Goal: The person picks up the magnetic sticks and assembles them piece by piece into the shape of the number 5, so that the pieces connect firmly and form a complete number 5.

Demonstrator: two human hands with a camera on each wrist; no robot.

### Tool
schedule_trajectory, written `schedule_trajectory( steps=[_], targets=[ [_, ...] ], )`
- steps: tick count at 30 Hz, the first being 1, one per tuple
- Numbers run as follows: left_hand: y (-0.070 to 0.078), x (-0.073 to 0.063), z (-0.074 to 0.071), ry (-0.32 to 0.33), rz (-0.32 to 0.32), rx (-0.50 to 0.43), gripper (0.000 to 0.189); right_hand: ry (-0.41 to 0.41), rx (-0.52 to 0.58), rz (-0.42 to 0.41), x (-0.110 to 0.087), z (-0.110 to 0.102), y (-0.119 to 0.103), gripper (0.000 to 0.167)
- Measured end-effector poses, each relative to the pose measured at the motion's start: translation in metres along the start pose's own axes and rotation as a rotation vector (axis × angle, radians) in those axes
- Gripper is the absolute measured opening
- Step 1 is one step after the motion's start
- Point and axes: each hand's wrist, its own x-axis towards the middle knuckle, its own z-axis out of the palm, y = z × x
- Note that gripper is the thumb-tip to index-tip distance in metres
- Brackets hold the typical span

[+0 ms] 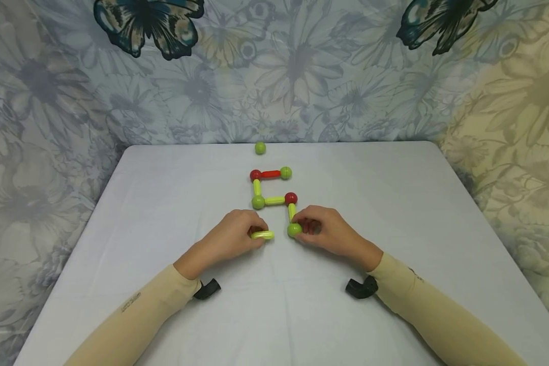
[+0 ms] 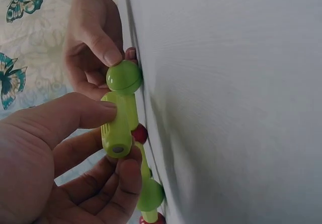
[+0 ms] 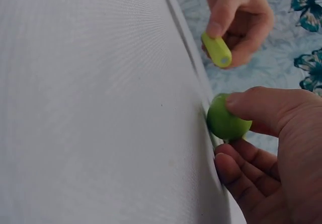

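Note:
Between the thumb and fingers of my left hand (image 1: 235, 231) is a yellow-green magnetic rod (image 1: 262, 235); the left wrist view shows a grey metal dot at its end. My right hand (image 1: 329, 231) pinches a green ball (image 1: 295, 230) at the near end of a zigzag chain. From that ball a yellow-green rod runs to a red ball (image 1: 291, 198). Another yellow-green rod (image 1: 274, 201) leads left to a second green ball (image 1: 258, 202). The chain continues through a further red ball (image 1: 255, 175) and a red rod (image 1: 271, 174) to a green ball (image 1: 285, 173).
A single green ball (image 1: 260, 148) lies at the far edge of the white-covered table (image 1: 187, 178), apart from the chain. Floral cloth with butterflies (image 1: 297, 76) hangs behind the table and at both sides. Black wrist mounts (image 1: 362, 287) sit under both sleeves.

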Motion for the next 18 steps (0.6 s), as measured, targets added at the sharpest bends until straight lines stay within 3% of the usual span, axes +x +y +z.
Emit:
schedule_trajectory(
  steps=[8, 18],
  targets=[
    [0.001, 0.014, 0.005, 0.021, 0.011, -0.01, 0.019, 0.015, -0.002, -0.015, 0.001, 0.001, 0.002, 0.035],
    [0.001, 0.025, 0.011, -0.014, 0.002, -0.021, 0.019, 0.012, 0.019, -0.007, 0.001, 0.002, 0.002, 0.034]
  ],
)
